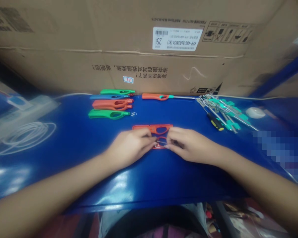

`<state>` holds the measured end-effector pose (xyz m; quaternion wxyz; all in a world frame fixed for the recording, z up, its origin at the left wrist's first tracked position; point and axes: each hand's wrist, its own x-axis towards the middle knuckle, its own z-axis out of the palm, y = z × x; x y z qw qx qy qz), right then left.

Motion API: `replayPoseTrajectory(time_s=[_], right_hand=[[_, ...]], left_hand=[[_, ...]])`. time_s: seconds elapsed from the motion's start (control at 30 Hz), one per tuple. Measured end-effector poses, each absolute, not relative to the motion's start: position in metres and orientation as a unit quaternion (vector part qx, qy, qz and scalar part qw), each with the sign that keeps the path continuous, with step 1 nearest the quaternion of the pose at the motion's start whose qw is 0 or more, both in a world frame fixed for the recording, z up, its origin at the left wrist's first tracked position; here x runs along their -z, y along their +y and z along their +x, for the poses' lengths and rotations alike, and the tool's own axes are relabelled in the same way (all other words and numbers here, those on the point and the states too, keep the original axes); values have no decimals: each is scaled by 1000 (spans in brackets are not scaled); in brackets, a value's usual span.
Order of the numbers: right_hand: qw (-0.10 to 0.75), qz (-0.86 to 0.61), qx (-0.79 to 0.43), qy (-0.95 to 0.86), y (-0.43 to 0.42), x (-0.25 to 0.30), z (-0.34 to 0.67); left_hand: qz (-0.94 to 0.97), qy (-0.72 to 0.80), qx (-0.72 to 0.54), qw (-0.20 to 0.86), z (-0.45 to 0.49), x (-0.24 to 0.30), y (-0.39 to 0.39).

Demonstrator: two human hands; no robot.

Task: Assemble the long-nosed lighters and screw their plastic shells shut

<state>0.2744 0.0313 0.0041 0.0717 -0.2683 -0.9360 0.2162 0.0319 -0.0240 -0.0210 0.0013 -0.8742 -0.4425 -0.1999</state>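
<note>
In front of me lies an orange lighter handle shell [152, 128] with an oval trigger opening. Just nearer to me is a second orange shell [160, 147], mostly covered by my fingers. A thin dark metal piece [162, 142] spans the gap between my fingertips over this nearer shell, with a short pale wire [159, 145] beside it. My left hand [129, 145] comes from the left, thumb and fingers pinched at one end of the metal piece. My right hand [188, 143] is closed at its other end; its curled fingers hide part of the grip.
Several green, blue and orange lighter handles [109, 114] lie at back left. An assembled orange lighter [154, 96] is at the back. Right of it are metal lighter tubes [222, 109], a screwdriver [215, 122] and a white mouse [255, 112]. A cardboard box [89, 39] stands behind; white cable [32, 132] coils left.
</note>
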Motion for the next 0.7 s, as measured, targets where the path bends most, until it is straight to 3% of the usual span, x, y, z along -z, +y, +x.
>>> replayPoseTrajectory(time_s=[0.17,0.47,0.7], right_hand=[[70,-269,-216,-936,31,-5,275],[71,-272,-208,-937,30,-5,275],[97,-268,-209,-936,30,-6,277]], left_hand=[[-911,-391,105,81,27,6,-25],[-910,-407,13,75,23,0,-44],[-907,-417,48,23,23,-1,-34]])
